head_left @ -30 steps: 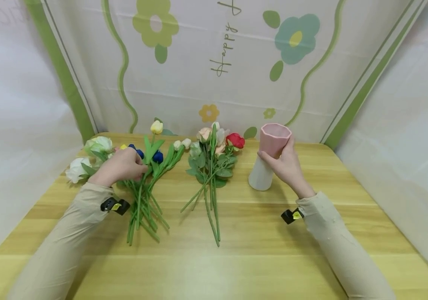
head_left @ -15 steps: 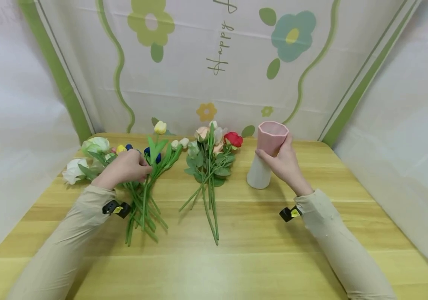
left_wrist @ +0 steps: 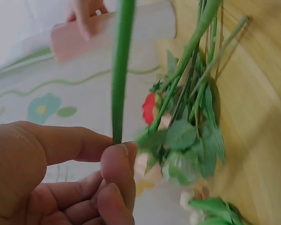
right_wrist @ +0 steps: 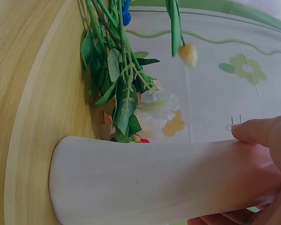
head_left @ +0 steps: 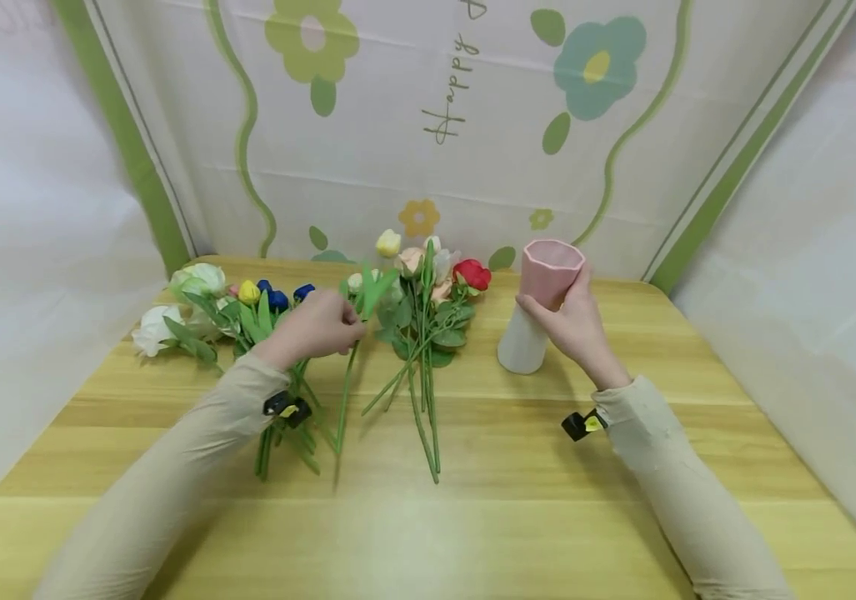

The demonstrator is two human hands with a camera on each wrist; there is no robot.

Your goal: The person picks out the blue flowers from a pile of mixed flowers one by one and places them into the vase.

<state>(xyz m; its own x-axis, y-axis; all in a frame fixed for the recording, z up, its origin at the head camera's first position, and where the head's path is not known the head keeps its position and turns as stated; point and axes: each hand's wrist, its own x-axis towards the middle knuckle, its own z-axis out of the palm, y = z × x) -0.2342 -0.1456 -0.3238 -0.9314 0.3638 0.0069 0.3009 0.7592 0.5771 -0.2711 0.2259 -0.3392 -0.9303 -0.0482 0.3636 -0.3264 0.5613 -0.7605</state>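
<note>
A pale yellow tulip [head_left: 388, 242] is off the table, its stem [left_wrist: 121, 75] pinched between the thumb and fingertips of my left hand [head_left: 320, 323]. In the right wrist view the tulip's bloom [right_wrist: 188, 55] and a long leaf show in the air. My right hand [head_left: 576, 327] grips the upper pink part of a vase [head_left: 523, 346] that is white below. The vase stands upright on the table, its mouth facing up. Partly hidden behind my left hand lies a pile of flowers, with blue tulips [head_left: 276, 300] and a yellow tulip [head_left: 249, 292].
Between the hands lies a bunch of roses, including a red rose [head_left: 473, 274], with long stems toward me. White flowers [head_left: 153, 329] rest at the table's left edge. A printed cloth [head_left: 367, 158] hangs behind the wooden table [head_left: 412, 542].
My left hand has lifted the yellow tulip out of the left pile and carried it right, toward the roses. My right hand keeps holding the vase in place.
</note>
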